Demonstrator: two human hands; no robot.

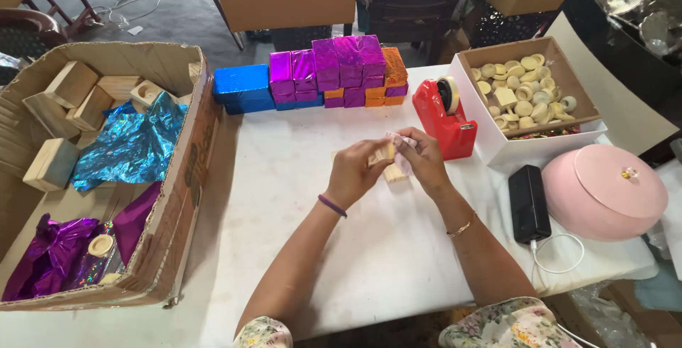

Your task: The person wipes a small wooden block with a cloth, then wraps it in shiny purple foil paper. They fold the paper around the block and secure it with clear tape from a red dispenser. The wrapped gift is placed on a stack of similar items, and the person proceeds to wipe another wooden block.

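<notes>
Foil-wrapped blocks [323, 71], blue, purple, orange, already stand stacked at upper centre; plain wooden blocks [67, 117] wait in the carton at left. Left hand [355, 174] and right hand [424, 159] close on a half-wrapped wooden block [389, 163], mid-frame.

This looks like a small craft workshop; a desk [398, 248] holds shiny wrapped blocks [334, 71], a tape holder [444, 117], and boxes of wooden pieces [64, 106].

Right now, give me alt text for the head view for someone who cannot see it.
Both hands, left hand and right hand, hold a small wooden block over a white table. Foil-wrapped blocks are stacked behind, a red tape dispenser to the right, a cardboard box to the left.
</notes>
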